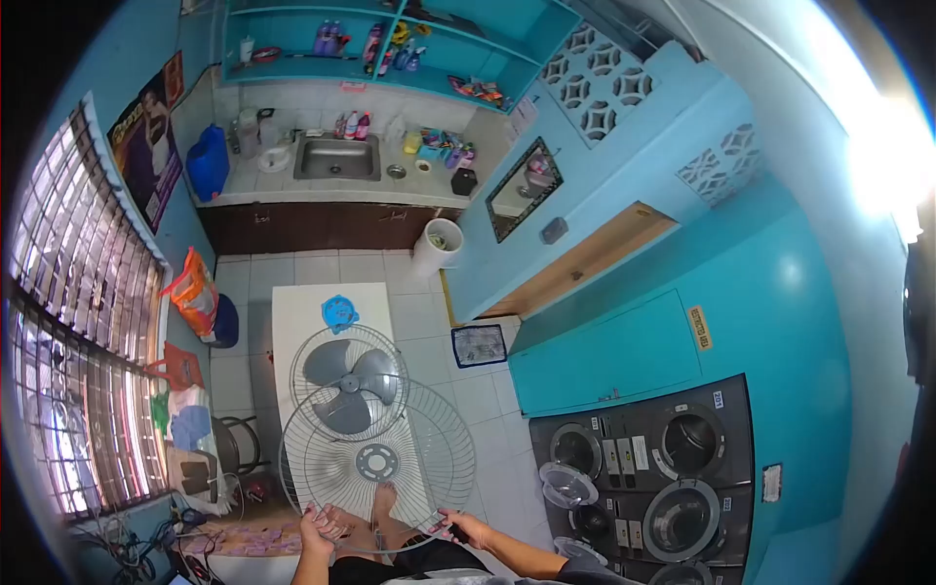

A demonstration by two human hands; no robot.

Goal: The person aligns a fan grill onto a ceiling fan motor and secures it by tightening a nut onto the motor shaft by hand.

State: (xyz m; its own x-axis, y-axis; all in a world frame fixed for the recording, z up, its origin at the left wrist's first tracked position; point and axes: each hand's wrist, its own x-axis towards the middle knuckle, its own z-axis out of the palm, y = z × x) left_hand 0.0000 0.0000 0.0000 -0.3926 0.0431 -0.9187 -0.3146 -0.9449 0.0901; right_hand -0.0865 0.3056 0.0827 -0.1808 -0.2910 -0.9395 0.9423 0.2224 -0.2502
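Silvery wire forms the round fan grille (378,463) that we hold low in front of us, its rim reaching past the right edge of the white table (291,304). Our left hand (319,532) has its fingers curled in around the near rim, with little or no gap showing, and our right hand (464,528) has thumb and fingers drawn together on the same rim, farther right; how firmly each presses, we cannot tell. We judge that the two holds are set apart to keep so wide and light a frame from tipping or twisting. Beyond it, on the table, the three-bladed fan (351,383) faces up within its own wire guard, a position that probably keeps it steady and leaves the blades within reach. From our viewpoint the grille's far part overlaps the fan's near part, but whether the two touch we cannot say. Past the fan, near the table's far end, rests a small bright blue plastic piece (339,312), perhaps put there to be out of the way. Through the wires we see our bare foot (386,500), so the grille seems held above our legs rather than laid flat on the tabletop.
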